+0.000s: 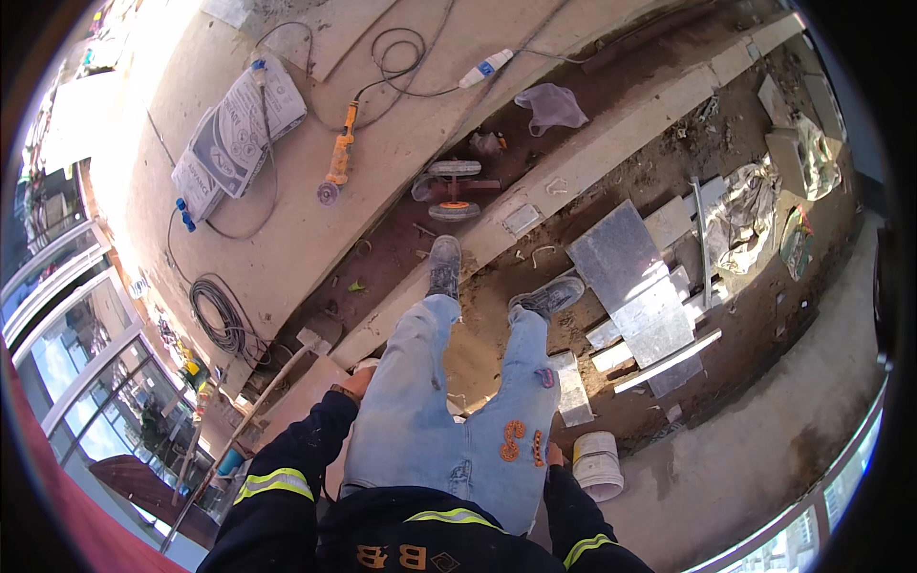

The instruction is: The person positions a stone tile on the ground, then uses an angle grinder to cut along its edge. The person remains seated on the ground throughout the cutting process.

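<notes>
My left hand (360, 382) hangs beside my left thigh, at the cuff of a dark sleeve with a reflective band. Its fingers are mostly out of sight, so what they hold, if anything, does not show. Only a small part of my right hand (554, 455) appears by my right hip, the rest covered by leg and sleeve. Nearest to it is a whitish bucket (599, 461). I wear light blue jeans (401, 411) and dusty shoes, one on the concrete kerb (492, 234), the other beyond it toward the dirt.
On the concrete slab lie an orange power tool with a disc (340, 153), its cable, a connector (485, 69), printed sacks (239, 134) and a coiled cable (220, 320). A wheeled piece (454, 191) rests in the trench. Stone slabs (626, 263) and a crumpled sheet (745, 220) cover dirt at right.
</notes>
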Motion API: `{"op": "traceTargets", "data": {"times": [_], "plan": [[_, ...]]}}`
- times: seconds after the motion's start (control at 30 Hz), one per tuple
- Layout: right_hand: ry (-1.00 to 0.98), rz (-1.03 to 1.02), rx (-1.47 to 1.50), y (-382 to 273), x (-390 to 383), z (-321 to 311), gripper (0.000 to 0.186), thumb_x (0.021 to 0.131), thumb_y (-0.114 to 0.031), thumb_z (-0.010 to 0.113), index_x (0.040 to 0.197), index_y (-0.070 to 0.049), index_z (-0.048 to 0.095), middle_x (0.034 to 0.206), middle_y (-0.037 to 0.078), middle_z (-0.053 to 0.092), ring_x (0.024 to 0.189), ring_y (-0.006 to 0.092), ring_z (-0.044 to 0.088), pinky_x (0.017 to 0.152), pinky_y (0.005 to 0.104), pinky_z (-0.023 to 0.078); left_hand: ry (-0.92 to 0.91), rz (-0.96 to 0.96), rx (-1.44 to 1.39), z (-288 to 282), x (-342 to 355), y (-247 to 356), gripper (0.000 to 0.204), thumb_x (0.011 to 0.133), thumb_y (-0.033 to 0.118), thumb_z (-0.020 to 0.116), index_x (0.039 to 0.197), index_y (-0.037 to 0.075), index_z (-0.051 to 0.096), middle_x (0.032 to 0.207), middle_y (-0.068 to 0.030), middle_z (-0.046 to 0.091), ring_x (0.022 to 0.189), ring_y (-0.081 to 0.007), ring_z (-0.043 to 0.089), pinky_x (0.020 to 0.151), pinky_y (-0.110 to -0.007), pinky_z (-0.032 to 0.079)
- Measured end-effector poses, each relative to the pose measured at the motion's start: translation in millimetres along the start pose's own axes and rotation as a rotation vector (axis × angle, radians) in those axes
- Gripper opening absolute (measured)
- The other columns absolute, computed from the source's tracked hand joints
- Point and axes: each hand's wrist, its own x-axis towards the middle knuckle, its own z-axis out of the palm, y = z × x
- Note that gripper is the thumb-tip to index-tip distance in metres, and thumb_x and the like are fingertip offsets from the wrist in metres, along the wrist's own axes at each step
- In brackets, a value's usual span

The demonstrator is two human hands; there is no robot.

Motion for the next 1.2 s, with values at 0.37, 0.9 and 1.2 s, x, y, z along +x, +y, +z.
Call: {"op": "traceTargets", "data": {"times": [0.37, 0.9, 1.2], "plan": [[0.139, -0.085, -0.229, -85, -37, -9, 0.024, 0.088, -0.022, 0.055, 0.088, -0.002, 0.069, 0.086, 0.019, 0.068, 0.083, 0.0371, 0.065, 0.070, 0.0463, 0.050, 0.325, -0.438, -0.456, -82, -14, -22, 0.015, 0.084, 0.011, 0.070, 0.089, -0.002, 0.064, 0.066, -0.0118, 0.065, 0.059, -0.0168, 0.066, 0.050, -0.030, 0.052], [-0.374, -0.163, 0.770, -445, 4, 52, 0.064, 0.099, -0.038, 0.049, 0.151, -0.007, 0.029, 0.151, 0.013, 0.036, 0.132, 0.0180, 0.039, 0.109, 0.0394, 0.032, 0.343, 0.057, -0.752, -38, 113, 213, 0.059, 0.102, 0.048, 0.037, 0.139, 0.003, 0.046, 0.139, -0.0174, 0.048, 0.130, -0.0235, 0.044, 0.109, -0.036, 0.030], [-0.885, -0.202, 1.111, -565, -42, 8, 0.058, 0.101, -0.023, 0.034, 0.154, -0.004, 0.019, 0.156, 0.015, 0.029, 0.144, 0.0279, 0.029, 0.119, 0.0360, 0.016, 0.467, 0.145, -0.604, -75, 170, 242, 0.089, 0.096, 0.068, 0.029, 0.151, -0.002, 0.023, 0.155, -0.0275, 0.023, 0.147, -0.0368, 0.017, 0.118, -0.041, 0.012]]}}
